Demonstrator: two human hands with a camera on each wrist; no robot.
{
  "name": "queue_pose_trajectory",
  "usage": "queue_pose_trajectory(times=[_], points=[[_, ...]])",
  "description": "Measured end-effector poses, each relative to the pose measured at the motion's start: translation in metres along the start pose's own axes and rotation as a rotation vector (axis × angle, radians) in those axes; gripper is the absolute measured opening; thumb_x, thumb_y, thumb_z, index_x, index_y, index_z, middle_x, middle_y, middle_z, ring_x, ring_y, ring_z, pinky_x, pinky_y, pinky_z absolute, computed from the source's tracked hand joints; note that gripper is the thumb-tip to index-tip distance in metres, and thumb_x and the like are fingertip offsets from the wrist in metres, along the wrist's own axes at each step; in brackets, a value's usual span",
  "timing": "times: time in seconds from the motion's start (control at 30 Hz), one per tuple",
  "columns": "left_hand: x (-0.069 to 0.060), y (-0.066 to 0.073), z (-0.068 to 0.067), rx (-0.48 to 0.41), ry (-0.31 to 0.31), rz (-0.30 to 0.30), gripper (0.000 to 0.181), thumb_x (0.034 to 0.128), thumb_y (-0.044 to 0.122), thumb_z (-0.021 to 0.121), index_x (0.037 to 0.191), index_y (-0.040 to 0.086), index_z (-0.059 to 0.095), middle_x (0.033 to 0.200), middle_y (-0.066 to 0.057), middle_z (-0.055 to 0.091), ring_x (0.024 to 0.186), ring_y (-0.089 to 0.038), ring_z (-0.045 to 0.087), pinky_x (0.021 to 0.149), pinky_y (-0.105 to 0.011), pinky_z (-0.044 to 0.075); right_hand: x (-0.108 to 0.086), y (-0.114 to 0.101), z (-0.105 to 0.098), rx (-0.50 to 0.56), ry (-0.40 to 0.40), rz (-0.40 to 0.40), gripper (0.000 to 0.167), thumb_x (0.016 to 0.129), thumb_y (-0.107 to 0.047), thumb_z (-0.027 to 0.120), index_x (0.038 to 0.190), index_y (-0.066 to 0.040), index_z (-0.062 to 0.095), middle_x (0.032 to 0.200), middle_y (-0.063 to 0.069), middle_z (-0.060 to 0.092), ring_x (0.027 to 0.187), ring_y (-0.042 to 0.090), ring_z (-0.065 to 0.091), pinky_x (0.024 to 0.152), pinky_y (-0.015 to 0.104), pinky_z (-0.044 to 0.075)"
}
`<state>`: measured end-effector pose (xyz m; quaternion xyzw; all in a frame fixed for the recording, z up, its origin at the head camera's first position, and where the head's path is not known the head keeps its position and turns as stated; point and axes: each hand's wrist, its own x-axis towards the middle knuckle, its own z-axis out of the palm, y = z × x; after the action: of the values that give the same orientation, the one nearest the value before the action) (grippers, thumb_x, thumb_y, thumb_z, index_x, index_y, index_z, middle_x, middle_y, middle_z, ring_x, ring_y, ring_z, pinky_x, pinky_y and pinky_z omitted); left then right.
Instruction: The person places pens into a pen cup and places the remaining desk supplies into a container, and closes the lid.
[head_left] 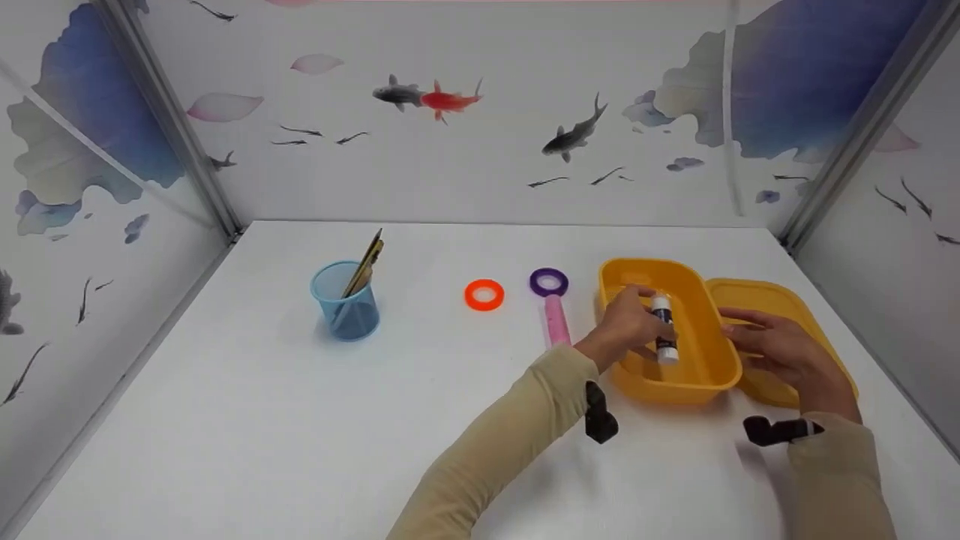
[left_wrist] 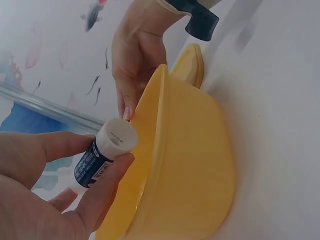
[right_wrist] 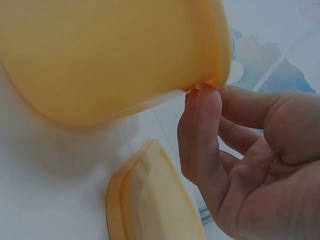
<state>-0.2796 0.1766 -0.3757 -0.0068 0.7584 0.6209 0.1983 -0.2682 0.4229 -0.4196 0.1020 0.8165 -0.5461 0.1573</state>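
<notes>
My left hand [head_left: 627,321] pinches a glue stick [head_left: 663,324] with white ends and a dark blue label. It holds the stick over the open yellow box [head_left: 667,392], inside the line of the rim. The left wrist view shows the glue stick [left_wrist: 92,162] tilted, thumb and fingers on either side. At the box's right side, my right hand [head_left: 787,351] pinches the rim between thumb and forefinger, clearest in the right wrist view. Under that hand lies the yellow lid [head_left: 761,294], flat on the table and partly hidden by the hand and box.
Left of the box lie a pink stick-like item [head_left: 556,319], a purple ring [head_left: 534,285] and an orange ring [head_left: 470,296]. Further left stands a blue translucent cup [head_left: 352,321] holding pencils [head_left: 366,262]. Printed panels [head_left: 465,180] wall the table at the back and sides.
</notes>
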Motion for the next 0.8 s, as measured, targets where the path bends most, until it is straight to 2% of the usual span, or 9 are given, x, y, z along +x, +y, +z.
queue_pose_trajectory(times=[0.2,0.3,0.57,0.77,0.8], points=[[-0.002,0.002,0.016,0.045,-0.012,-0.042,0.057,0.0808,0.003,0.081,0.127,0.019,0.051,0.105,-0.006,0.062,0.082,-0.019,0.069,0.068,-0.036,0.065,0.000,0.000,0.000,0.009,-0.012,0.019,0.086,0.093,-0.048,0.065,0.160,-0.014,0.023,0.098,-0.029,0.064,0.096,0.003,0.066,0.087,0.019,0.057],[-0.001,0.001,0.025,0.068,-0.013,-0.041,0.057,0.0814,0.002,0.080,0.127,0.019,0.051,0.103,-0.006,0.062,0.079,-0.018,0.068,0.068,-0.035,0.065,0.000,-0.001,0.000,0.012,-0.018,0.015,0.086,0.094,-0.048,0.064,0.160,-0.013,0.023,0.098,-0.029,0.064,0.096,0.003,0.066,0.087,0.020,0.057],[0.001,-0.001,0.035,0.152,0.032,-0.071,0.057,0.0817,0.005,0.081,0.127,0.019,0.050,0.105,-0.004,0.062,0.076,-0.016,0.065,0.069,-0.030,0.064,0.000,-0.002,0.000,0.003,-0.014,0.009,0.081,0.096,-0.044,0.063,0.160,-0.012,0.023,0.099,-0.028,0.063,0.096,0.004,0.065,0.088,0.020,0.057],[0.001,-0.006,0.040,0.223,0.034,-0.040,0.049,0.0825,0.004,0.080,0.120,0.017,0.050,0.093,-0.002,0.060,0.070,-0.015,0.063,0.065,-0.027,0.063,0.000,-0.002,0.001,0.029,-0.010,0.011,0.082,0.095,-0.044,0.064,0.159,-0.013,0.024,0.098,-0.028,0.064,0.095,0.003,0.065,0.087,0.021,0.057],[0.000,-0.007,0.040,0.251,0.038,-0.018,0.049,0.0824,0.005,0.080,0.120,0.016,0.051,0.093,-0.002,0.061,0.072,-0.014,0.064,0.066,-0.026,0.063,0.000,-0.002,0.001,0.029,-0.011,0.007,0.080,0.096,-0.043,0.064,0.159,-0.013,0.025,0.098,-0.028,0.065,0.095,0.002,0.066,0.087,0.021,0.057]])
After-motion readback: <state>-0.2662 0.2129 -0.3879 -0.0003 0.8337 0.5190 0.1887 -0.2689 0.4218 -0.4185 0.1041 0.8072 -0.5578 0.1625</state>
